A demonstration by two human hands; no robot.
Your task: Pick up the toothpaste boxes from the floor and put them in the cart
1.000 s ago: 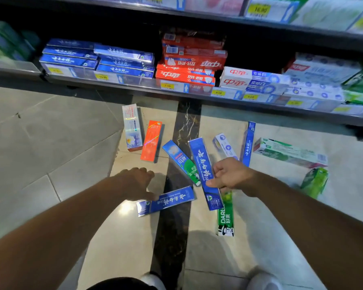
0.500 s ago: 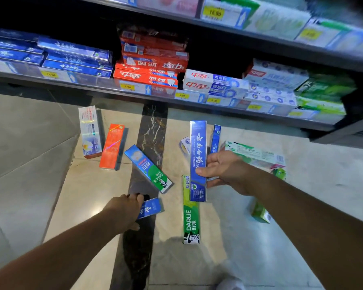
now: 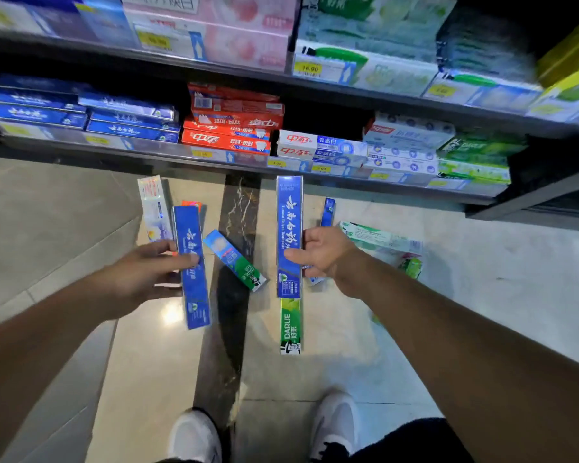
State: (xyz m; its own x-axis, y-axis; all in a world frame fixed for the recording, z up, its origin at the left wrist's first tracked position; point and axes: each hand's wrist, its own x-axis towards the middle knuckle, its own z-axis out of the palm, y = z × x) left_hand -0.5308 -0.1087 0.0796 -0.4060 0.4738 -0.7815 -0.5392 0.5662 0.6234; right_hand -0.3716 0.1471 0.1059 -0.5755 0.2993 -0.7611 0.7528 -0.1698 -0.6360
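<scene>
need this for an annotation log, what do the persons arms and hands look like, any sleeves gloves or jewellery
Both forearms are bare up to the frame edge, with no sleeves in view. The left hand and the right hand wear no gloves, and no rings, watch or wristband show on the visible sides. Motion blur softens the fingers, so small details cannot be told.

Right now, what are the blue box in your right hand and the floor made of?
The blue toothpaste box in the right hand looks like glossy printed cardboard: sharp folded edges, flat faces, slight sheen. The floor looks like polished stone or ceramic tile: grout lines, a bright reflection, and a dark marble-veined strip.
</scene>
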